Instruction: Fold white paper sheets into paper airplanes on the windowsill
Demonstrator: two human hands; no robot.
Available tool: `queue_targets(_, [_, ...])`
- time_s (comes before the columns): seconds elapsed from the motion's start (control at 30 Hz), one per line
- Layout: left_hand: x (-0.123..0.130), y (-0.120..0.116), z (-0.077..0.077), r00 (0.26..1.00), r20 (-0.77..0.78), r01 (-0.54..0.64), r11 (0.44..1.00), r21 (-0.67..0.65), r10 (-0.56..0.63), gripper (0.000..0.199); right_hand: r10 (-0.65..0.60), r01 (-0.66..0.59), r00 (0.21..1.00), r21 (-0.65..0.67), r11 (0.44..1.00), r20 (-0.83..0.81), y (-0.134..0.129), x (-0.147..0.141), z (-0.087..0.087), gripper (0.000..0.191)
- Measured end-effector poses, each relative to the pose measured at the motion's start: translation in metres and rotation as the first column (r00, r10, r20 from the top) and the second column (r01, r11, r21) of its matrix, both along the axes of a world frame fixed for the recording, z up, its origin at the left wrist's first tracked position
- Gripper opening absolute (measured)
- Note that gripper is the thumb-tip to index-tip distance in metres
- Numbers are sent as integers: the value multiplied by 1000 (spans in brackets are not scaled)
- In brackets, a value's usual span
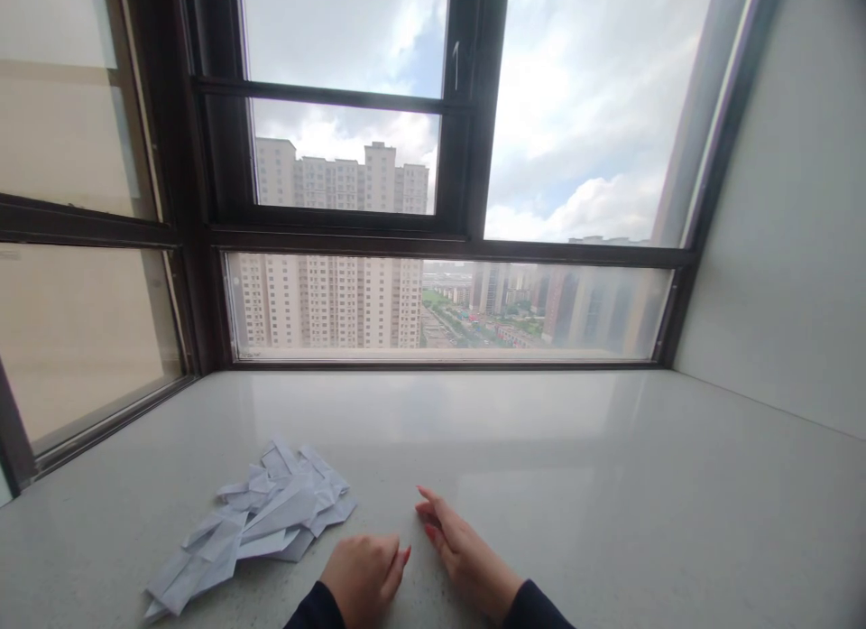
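Fingers (388,547) of the left hand (363,573) are curled in loosely toward the palm, back of the hand upward, with the thumb (396,575) lying along the side of the fist. Whether anything is tucked inside that fist I cannot tell. On the right hand (468,550) the fingers are stretched out and lie close together, the thumb only narrowly apart from them; what can be seen of their grasp is bare. Reddish nails show on both hands, which sit just beside each other, a narrow gap between them, near the middle of the visible front of the sill (609,485). Dark sleeves (538,606) cover both wrists.

Folded white papers (274,512) lie in a loose, overlapping heap toward the left edge of the sill, just beside the left hand yet apart from it. They spread in a slanting band, from nearer the front left corner up toward the middle.

Pale, glossy and finely speckled, the sill reflects the daylight. Its back edge meets a large window (575,115) in a dark frame (474,160), its left edge a side window (81,313) facing a beige surface, its right edge a plain pale wall (791,205). Beyond the glass stand a tall apartment block (338,295), more distant buildings (588,300) and greenery, under a cloudy sky (595,87) with patches of blue.
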State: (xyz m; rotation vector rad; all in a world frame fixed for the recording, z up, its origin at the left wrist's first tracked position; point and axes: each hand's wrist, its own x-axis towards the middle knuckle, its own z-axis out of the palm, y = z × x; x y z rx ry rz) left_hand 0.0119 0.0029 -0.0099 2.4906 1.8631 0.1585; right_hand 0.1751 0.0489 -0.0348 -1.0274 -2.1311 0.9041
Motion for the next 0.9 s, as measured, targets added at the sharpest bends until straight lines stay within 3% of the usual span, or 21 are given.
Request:
queue_targets(0.63, [-4, 0, -9, 999, 39, -10, 1000, 8, 9, 38, -53, 51, 998, 43, 998, 37, -6, 0, 5, 45])
queue_targets(0.9, [-4, 1, -8, 999, 35, -16, 1000, 7, 16, 39, -38, 37, 999, 72, 997, 17, -5, 2, -1, 43])
